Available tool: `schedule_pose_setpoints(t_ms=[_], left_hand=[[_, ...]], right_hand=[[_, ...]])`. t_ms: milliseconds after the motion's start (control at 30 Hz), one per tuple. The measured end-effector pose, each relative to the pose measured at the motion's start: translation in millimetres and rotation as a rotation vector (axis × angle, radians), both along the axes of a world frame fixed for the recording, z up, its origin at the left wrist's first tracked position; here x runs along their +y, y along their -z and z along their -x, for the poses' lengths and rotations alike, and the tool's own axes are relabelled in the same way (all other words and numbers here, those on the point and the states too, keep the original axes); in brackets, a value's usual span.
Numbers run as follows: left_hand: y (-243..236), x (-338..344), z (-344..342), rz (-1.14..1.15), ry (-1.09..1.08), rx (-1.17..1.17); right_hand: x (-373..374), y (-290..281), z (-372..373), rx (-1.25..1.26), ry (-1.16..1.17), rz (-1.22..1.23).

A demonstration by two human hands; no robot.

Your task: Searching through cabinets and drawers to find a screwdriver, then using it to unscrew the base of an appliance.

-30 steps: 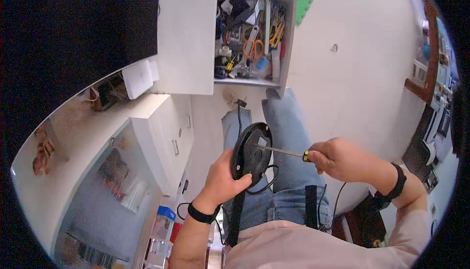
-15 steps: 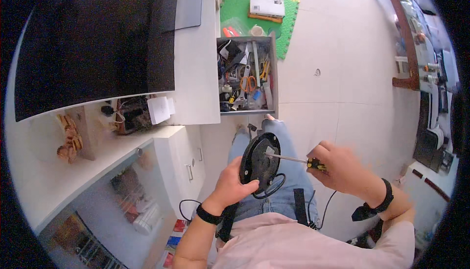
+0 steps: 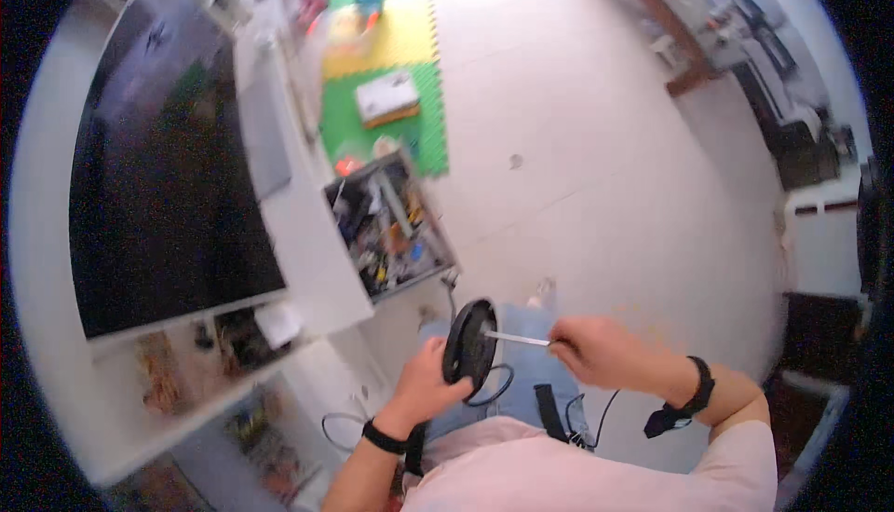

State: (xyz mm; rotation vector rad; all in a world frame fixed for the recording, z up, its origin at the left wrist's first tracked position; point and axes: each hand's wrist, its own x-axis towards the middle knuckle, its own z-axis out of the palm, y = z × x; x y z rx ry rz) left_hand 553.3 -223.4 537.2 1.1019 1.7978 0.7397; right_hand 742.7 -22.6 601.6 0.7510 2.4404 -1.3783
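My left hand (image 3: 426, 383) grips the lower edge of a round black base (image 3: 472, 352), held tilted above my lap with its flat face turned to the right. A black cable (image 3: 503, 391) loops from beside the base. In my right hand (image 3: 601, 352) is a screwdriver (image 3: 520, 339); the fingers close round its handle and hide most of it. The metal shaft points left, and its tip meets the face of the base near the middle. Whether the tip sits in a screw is too small to tell.
Ahead, an open drawer (image 3: 410, 279) holds jumbled tools. Beyond it a white box (image 3: 387, 95) rests on a green and yellow foam mat (image 3: 428, 130). A large black screen (image 3: 168, 195) stands over the white cabinet at the left. Wooden furniture (image 3: 694, 74) is at the far right.
My view has swung to the right and farther ahead, so the drawer and mat now appear more to the left. Both hands keep their holds, and the screwdriver tip stays at the base.
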Motion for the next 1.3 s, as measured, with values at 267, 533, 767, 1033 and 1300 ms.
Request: schedule_pose_setpoints(t_ms=[267, 533, 767, 1033, 1300], left_hand=[[7.0, 123.1, -108.6, 0.2, 0.06, -0.295], [-31.3, 256.2, -195.7, -0.006, 0.331, -0.038], [-38.3, 348.5, -212.3, 0.105, 0.526, -0.031], [-7.2, 497.5, -195.8, -0.115, 0.606, -0.142], [-42.7, 660.2, -206.8, -0.087, 0.736, -0.107]], right_hand=[[86.4, -7.2, -145.4, 0.067, -0.26, -0.453], [170.6, -10.6, -268.4, -0.153, 0.489, 0.279], [220.1, -27.0, -290.5, -0.202, 0.316, -0.129], [334.0, -27.3, -273.5, -0.12, 0.32, -0.588], [452.3, -33.6, -285.4, -0.063, 0.924, 0.567]])
